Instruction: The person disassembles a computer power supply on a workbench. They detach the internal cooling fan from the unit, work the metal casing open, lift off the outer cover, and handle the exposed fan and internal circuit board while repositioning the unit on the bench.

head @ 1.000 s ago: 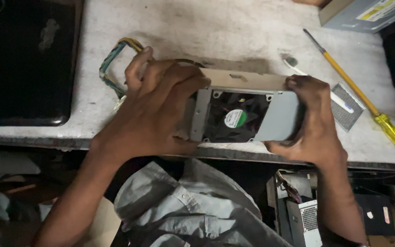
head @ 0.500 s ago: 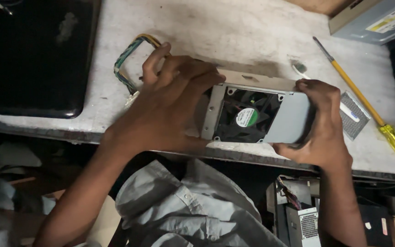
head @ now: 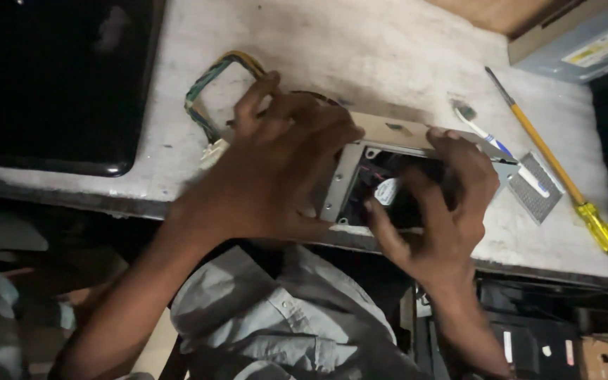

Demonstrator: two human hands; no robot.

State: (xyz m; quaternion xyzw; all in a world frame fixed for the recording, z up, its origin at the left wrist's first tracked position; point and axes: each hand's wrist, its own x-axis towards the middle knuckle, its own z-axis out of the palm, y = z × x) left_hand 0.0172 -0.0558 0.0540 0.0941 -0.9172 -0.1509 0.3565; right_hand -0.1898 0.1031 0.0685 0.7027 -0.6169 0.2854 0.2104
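Since before, right hand (head: 434, 211) has slid onto the fan, fingers spread narrow over it; left hand (head: 276, 176) grips the metal power supply box (head: 388, 134), screwdriver (head: 557, 169) beyond the right

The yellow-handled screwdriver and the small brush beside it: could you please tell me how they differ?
The screwdriver is much longer than the brush. The screwdriver has a clear yellow handle and a thin orange shaft; the brush has a white and blue handle with a dark bristle head. The right hand lies nearer the brush. Both lie untouched on the pale worktop, slanting the same way.
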